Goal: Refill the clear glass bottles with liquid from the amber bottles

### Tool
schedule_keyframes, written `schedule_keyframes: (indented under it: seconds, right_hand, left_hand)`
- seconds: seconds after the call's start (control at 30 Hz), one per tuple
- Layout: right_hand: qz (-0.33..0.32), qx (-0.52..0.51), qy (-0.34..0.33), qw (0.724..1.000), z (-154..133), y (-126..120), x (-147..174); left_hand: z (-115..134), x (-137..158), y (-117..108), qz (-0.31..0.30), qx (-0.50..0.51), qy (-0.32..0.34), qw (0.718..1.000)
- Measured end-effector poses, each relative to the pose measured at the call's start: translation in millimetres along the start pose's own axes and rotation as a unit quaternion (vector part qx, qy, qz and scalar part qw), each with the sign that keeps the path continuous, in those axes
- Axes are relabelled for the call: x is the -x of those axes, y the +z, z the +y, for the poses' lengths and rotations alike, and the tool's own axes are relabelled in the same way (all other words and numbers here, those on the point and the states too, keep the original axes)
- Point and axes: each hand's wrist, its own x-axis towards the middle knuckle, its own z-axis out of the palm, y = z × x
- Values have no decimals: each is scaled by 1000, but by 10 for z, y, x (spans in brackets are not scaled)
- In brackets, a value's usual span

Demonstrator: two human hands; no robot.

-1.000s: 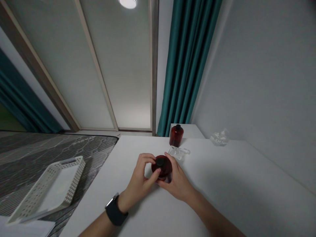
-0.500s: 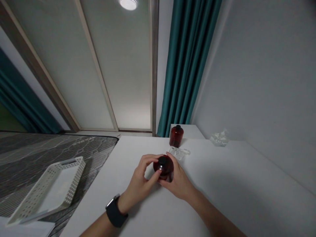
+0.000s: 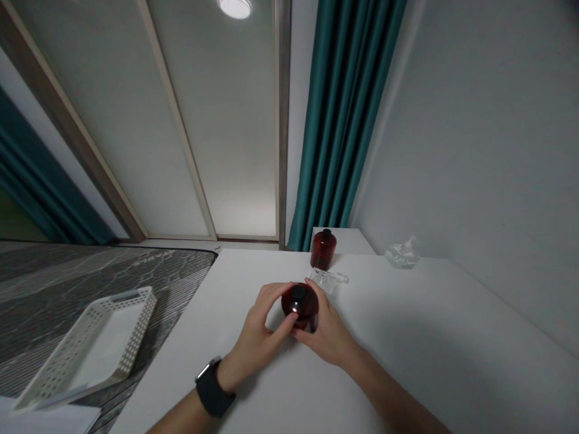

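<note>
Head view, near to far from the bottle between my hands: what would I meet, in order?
near red bottle → clear plastic piece → far red bottle → white box-shaped stand → teal curtain

You stood in what looked like a home: beyond your fingers (image 3: pixel 274 292) hung a teal curtain (image 3: pixel 348 120) beside frosted panels (image 3: pixel 226 120); leftward spread grey patterned flooring (image 3: pixel 174 268).

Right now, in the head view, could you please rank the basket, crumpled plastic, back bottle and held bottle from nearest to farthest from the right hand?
1. Held bottle, touching the right hand.
2. Back bottle, ahead on the table.
3. Crumpled plastic, ahead to the right.
4. Basket, far left, beyond the table.
</note>
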Motion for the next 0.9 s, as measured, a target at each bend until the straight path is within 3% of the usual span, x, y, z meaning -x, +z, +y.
schedule_keyframes:
  seconds: [0.1, 0.27, 0.47, 0.67, 0.9]
  right_hand:
    - [0, -3, 13, 1000, -1, -1, 0]
    - [0, -5, 3, 1000, 3, 2, -7]
    - [-4, -4, 2, 1000, -11, -4, -1]
    - [-3, -5, -3, 1000, 28, 1, -4]
    - [-3, -15, 7, 1000, 23, 3, -9]
  left_hand:
    - [5, -3, -2, 24, -16, 9, 1000]
    - [23, -11, -1, -9, -21, 39, 999]
    - [29, 7, 6, 31, -40, 36, 998]
    - [14, -5, 2, -11, -41, 62, 997]
    - [13, 28, 12, 17, -35, 30, 999]
